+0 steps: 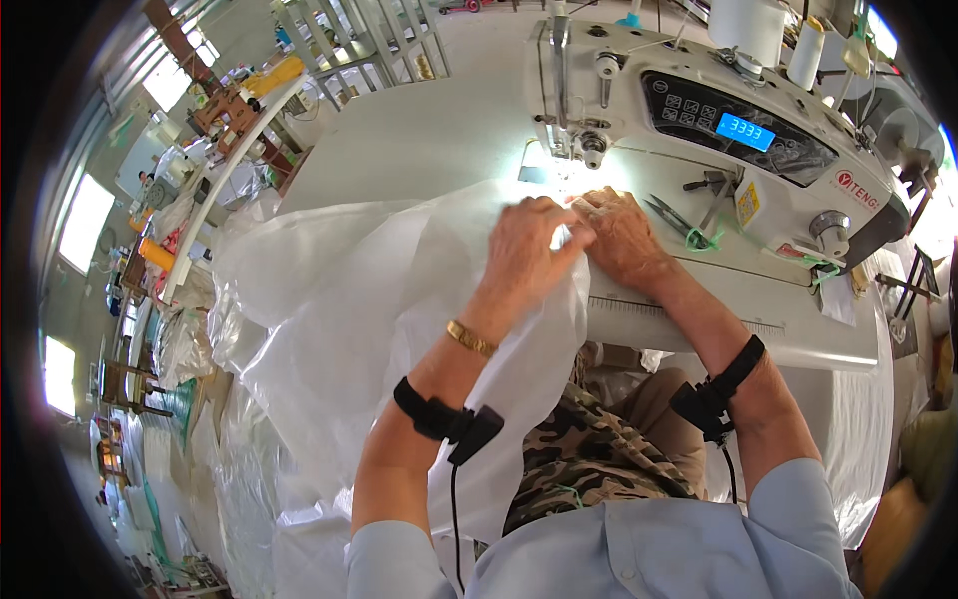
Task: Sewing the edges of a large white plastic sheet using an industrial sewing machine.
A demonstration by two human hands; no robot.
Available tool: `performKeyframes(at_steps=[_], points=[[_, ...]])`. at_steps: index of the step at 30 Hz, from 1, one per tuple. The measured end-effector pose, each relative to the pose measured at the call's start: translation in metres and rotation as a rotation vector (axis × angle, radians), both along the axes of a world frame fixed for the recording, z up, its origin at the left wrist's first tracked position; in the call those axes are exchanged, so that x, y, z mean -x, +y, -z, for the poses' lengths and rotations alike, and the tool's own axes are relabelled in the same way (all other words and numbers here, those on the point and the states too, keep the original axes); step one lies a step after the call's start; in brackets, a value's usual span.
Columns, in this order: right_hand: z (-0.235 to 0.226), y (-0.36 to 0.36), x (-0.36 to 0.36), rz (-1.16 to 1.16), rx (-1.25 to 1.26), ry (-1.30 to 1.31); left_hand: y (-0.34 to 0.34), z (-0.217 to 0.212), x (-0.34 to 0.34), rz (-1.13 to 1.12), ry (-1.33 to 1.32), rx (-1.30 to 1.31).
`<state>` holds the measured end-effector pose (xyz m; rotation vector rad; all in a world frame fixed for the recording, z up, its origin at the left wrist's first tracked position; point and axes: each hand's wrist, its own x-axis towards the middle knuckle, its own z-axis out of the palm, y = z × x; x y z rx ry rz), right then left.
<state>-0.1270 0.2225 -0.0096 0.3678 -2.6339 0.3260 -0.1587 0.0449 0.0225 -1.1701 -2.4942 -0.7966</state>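
A large translucent white sheet (pixel 399 290) drapes over the sewing table and down past its front edge on the left. Just in front of the needle area of a white sewing machine (pixel 619 110), both hands are on the sheet's right edge. My left hand (pixel 531 245) has its fingers curled and gathers the material; motion blurs it slightly. Close beside it, my right hand (pixel 621 232) pinches the edge, fingers bent down near the lit presser foot. The sheet's exact fold between the fingertips is hidden.
Thread snips (pixel 673 212) with green thread lie on the machine bed right of my right hand, near a dark-handled tool (pixel 711 190). Thread cones (pixel 806 55) stand behind the machine. A metal rack (pixel 369 45) is at the far left; clear plastic sheeting (pixel 244 489) hangs lower left.
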Motion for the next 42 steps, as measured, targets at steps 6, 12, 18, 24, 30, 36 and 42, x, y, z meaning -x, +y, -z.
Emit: performKeyframes(at_steps=[6,12,18,24,30,36,42], points=[[0.001,-0.007,0.002,-0.041,0.064,0.045,-0.022,0.022,-0.002,0.123,0.017,-0.009],[0.001,-0.006,0.003,0.001,0.013,-0.006,-0.015,0.017,0.008,0.09,-0.121,0.011],[0.0,-0.007,0.004,0.028,0.051,-0.031,-0.013,0.02,0.016,0.082,-0.147,0.005],[-0.002,-0.003,0.005,0.023,0.037,-0.071,-0.009,0.019,0.018,0.057,-0.134,0.059],[-0.007,-0.006,0.011,0.009,0.047,-0.071,-0.007,0.026,0.028,0.038,-0.063,0.001],[0.0,0.0,0.015,0.023,0.103,-0.046,0.002,0.022,0.033,0.011,-0.023,0.045],[0.001,0.008,0.027,0.158,0.576,-0.004,0.008,0.025,0.038,-0.005,-0.041,0.065]])
